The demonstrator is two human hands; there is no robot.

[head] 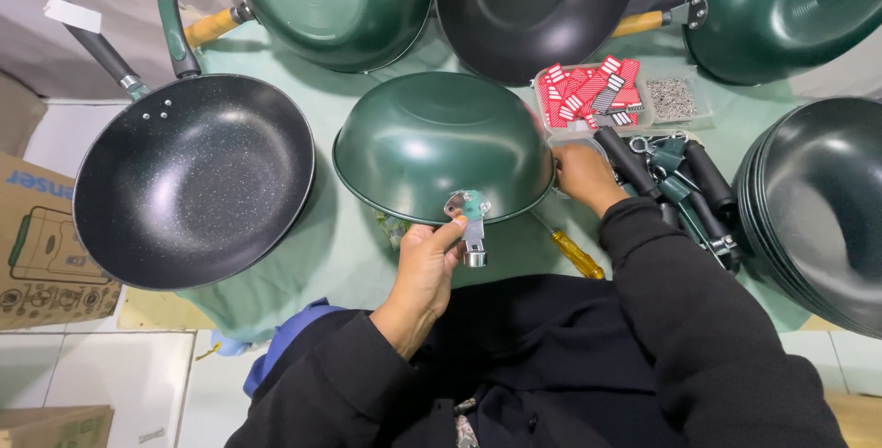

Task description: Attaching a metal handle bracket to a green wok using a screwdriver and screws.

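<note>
Fingers of my left hand [424, 260] pinch the metal handle bracket [471, 218] against the upturned green wok [441, 145] (steadying it); my right hand [577, 172] grips the rim.

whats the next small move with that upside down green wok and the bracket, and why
Probably fix the metal handle bracket down: the left hand pinches it against the rim of the overturned green wok, the right hand steadies the far rim, and a yellow-handled screwdriver lies just beside it on the green cloth.
</note>
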